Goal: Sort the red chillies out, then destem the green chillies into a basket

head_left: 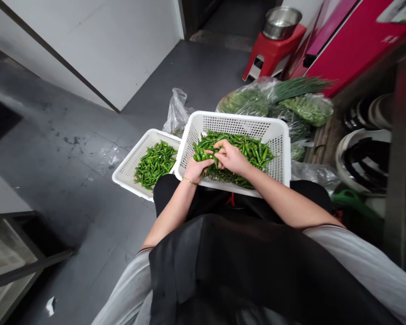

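Sorting looks partway, I'd judge: floor basket (128, 169) holds a modest pile of chillies (154, 163), lap basket (277, 135) still heaped. Left hand (196, 168) clenched on a few chillies; right hand (230, 156) pinches one against it. Forearms converge over the lap basket.

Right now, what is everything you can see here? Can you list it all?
Big basket: one, white, on the person's lap.
Small basket: one, white, on the floor at left.
Chillies: many, green, in both baskets.
Bags of greens: several, clear, behind the big basket.
Stool: one, red, far back.
Bowl: one, metal, on the stool.
Left hand: holding chillies, gold bracelet on the wrist.
Right hand: among the chillies, fingers curled.
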### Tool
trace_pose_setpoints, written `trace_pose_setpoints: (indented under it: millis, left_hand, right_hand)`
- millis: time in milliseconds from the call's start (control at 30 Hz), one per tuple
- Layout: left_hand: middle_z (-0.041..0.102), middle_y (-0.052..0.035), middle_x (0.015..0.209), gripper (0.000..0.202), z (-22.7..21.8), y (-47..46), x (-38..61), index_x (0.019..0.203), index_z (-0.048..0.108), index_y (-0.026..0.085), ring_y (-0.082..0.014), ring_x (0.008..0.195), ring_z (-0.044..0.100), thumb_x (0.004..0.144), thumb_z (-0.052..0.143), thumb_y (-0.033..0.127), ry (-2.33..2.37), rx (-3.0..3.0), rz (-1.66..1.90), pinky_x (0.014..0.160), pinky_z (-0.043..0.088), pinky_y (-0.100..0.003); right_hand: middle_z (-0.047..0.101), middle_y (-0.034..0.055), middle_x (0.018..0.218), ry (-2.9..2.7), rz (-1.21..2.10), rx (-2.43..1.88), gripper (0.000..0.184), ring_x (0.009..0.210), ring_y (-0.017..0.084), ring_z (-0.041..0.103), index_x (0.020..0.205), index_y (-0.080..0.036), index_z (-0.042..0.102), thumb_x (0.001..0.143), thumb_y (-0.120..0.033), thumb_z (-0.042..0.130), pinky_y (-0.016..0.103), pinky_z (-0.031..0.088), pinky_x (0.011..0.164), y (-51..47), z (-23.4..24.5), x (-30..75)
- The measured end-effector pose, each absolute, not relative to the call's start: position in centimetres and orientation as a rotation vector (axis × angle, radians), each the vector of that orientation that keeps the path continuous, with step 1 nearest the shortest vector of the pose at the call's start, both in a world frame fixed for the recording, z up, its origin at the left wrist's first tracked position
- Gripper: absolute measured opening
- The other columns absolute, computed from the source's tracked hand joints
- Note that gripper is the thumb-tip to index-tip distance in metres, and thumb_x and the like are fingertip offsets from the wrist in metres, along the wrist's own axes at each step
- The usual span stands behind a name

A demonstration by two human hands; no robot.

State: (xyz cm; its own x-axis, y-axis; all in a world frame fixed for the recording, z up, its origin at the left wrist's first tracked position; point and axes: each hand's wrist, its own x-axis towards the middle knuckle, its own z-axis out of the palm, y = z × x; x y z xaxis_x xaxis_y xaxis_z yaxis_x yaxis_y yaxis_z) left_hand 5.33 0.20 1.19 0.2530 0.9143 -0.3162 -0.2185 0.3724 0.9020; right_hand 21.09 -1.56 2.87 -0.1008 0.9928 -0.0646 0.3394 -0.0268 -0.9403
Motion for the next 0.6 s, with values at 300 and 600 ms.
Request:
trace_pose_setpoints:
  millis: [300, 600]
  left_hand:
    - [0.053, 0.0057, 0.059, 0.035, 2.9, -0.7, 5.3, 0.088, 0.066, 0.014, -0.0052, 0.048, 0.043, 0.056, 0.078, 0.022, 1.151, 1.001, 1.109, 0.046, 0.034, -0.02]
    - [0.057, 0.0018, 0.064, 0.039, 5.4, 0.5, -3.4, 0.089, 0.067, 0.013, -0.0047, 0.045, 0.043, 0.053, 0.08, 0.023, 1.087, 1.017, 0.878, 0.038, 0.027, -0.018]
  right_hand:
    - [0.059, 0.0003, 0.058, -1.714, 1.085, -1.439, 0.026, 0.051, 0.011, 0.054, 0.067, -0.018, 0.052, 0.089, -0.033, 0.051, 0.022, 0.043, 0.054, -4.0, 3.1, 20.6]
    - [0.069, 0.0029, 0.079, -2.864, 0.877, -1.248, 0.025, 0.067, 0.014, 0.06, 0.082, -0.022, 0.067, 0.093, -0.028, 0.046, 0.023, 0.035, 0.06, -5.0, 5.9, 22.8]
